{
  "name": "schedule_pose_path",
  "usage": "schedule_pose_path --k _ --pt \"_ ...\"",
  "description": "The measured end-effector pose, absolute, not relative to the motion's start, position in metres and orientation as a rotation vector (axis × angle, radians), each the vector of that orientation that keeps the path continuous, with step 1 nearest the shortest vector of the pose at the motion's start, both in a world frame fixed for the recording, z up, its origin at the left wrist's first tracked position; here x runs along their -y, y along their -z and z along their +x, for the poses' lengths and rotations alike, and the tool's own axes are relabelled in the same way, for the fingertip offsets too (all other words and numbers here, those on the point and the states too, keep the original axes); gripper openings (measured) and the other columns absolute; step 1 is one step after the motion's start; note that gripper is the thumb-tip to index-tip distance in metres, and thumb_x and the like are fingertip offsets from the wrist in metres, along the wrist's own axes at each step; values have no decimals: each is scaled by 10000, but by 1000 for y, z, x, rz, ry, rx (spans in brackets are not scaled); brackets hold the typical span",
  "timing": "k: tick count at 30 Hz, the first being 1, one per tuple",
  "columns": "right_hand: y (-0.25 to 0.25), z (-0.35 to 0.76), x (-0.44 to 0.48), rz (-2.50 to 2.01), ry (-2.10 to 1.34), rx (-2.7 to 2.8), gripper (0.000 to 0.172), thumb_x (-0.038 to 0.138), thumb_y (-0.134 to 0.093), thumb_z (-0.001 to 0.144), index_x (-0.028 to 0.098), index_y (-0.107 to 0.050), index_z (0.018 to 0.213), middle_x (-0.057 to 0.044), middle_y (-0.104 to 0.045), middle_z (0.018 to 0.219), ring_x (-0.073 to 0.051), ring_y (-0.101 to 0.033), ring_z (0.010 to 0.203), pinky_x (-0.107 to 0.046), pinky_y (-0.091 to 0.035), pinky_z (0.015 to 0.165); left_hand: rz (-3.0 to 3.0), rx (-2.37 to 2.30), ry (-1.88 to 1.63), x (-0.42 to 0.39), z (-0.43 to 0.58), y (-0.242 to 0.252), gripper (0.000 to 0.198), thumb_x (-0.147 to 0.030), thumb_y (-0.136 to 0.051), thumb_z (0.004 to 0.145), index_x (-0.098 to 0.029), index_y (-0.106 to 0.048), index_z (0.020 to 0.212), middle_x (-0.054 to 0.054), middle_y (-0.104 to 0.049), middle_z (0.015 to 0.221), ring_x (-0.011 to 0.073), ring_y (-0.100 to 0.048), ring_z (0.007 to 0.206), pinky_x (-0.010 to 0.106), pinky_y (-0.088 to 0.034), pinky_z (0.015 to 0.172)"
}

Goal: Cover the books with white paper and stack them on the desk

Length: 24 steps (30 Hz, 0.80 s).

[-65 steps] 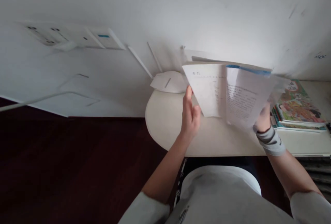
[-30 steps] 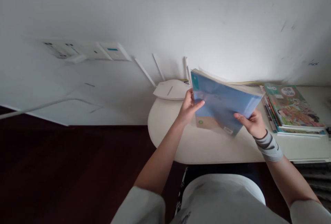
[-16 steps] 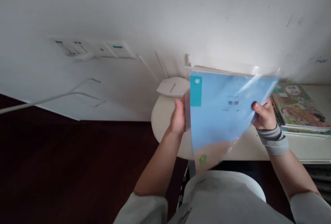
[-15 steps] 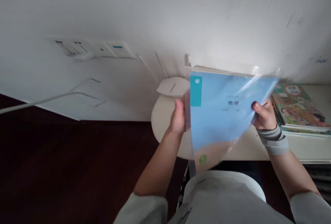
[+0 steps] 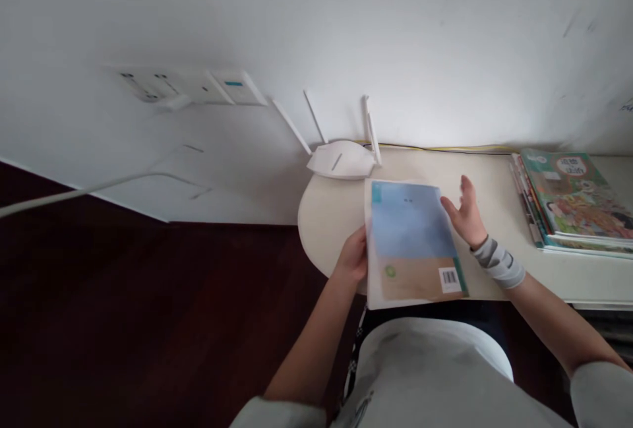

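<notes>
A thin textbook (image 5: 413,227) in a clear plastic cover lies low over the front of the white table. Its visible cover is blue above and tan below, with a green round mark at lower left and a barcode label at lower right. My left hand (image 5: 354,254) holds the book's left edge, its fingertips partly hidden. Just off the upper right edge is my right hand (image 5: 465,215), empty, its thumb and fingers spread. A grey band (image 5: 498,263) wraps that wrist.
A white router (image 5: 341,159) with raised antennas stands behind the book. Stacked books (image 5: 578,197) lie on the right of the white table (image 5: 321,230). Cables (image 5: 445,149) run along the wall. Wall sockets (image 5: 198,88) are at upper left, and a white stool (image 5: 487,342) is in front.
The book has come down from a raised, tilted position to the tabletop, and its barcode now shows. My right hand has let go and opened; my left hand has moved down with the book.
</notes>
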State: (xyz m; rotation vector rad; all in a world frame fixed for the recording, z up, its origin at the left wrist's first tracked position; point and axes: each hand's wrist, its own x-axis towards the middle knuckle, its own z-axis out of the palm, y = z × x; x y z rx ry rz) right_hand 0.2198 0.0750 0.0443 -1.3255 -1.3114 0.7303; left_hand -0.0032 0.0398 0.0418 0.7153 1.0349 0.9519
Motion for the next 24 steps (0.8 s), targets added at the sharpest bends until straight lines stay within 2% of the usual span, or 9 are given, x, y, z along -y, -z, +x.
schedule_pose_path --k 2,6,10,13,16,19,21,24 --pt "-50 210 -67 -1272 -493 1647 683 522 -565 772 129 -399 1306 -191 -389 1374 -282 -332 1300 -485 -311 1048 613 -990 -978 -41 -1 -39 300 -431 -615 729 -150 -667 820 87 -689 706 245 -662 721 377 -540 633" --pt "-72 177 -47 -1200 -516 2285 644 566 -441 840 112 -433 1296 -208 -538 1207 -319 -519 1129 -482 -442 915 572 -916 -1126 -40 8 -41 265 -281 -715 625 -147 -663 848 66 -703 750 223 -666 718 341 -540 652" --pt "-90 155 -47 -1304 -394 2400 685 610 -414 829 109 -442 1295 -213 -528 1216 -340 -514 1135 -478 -441 916 559 -918 -1202 -35 15 -45 299 -280 -727 615 -138 -661 870 61 -704 754 211 -667 716 321 -536 657" --pt "-98 160 -50 -1220 -450 2435 692 620 -366 843 119 -408 1319 -203 -492 1272 -310 -503 1159 -471 -423 950 535 -911 -1247 -32 16 -46 284 -307 -717 643 -139 -665 867 52 -703 745 199 -666 728 301 -532 671" --pt "-101 182 -40 -988 -590 2495 740 627 -327 853 106 -309 1377 -199 -427 1341 -266 -440 1231 -433 -394 998 479 -932 -1294 -31 13 -44 210 -275 -698 673 -131 -669 823 53 -704 739 186 -666 723 285 -533 687" --pt "-87 208 -14 -814 -605 2584 889 679 -417 782 125 -175 1434 -191 -290 1438 -267 -279 1335 -439 -351 1037 337 -969 -1242 -31 10 -40 165 -255 -644 727 -115 -669 809 74 -703 726 198 -671 725 301 -537 709" --pt "-68 220 6 -895 -481 2597 939 673 -486 748 132 -162 1443 -200 -258 1452 -298 -209 1357 -490 -327 1041 214 -957 -1126 -30 9 -37 188 -267 -592 769 -104 -668 826 93 -703 731 216 -674 752 330 -537 740" --pt "-37 222 29 -1068 -276 2571 871 628 -494 777 121 -225 1432 -208 -303 1431 -319 -202 1356 -551 -288 1042 124 -867 -956 -26 14 -33 263 -326 -529 803 -106 -660 865 109 -706 767 246 -669 823 380 -525 794"
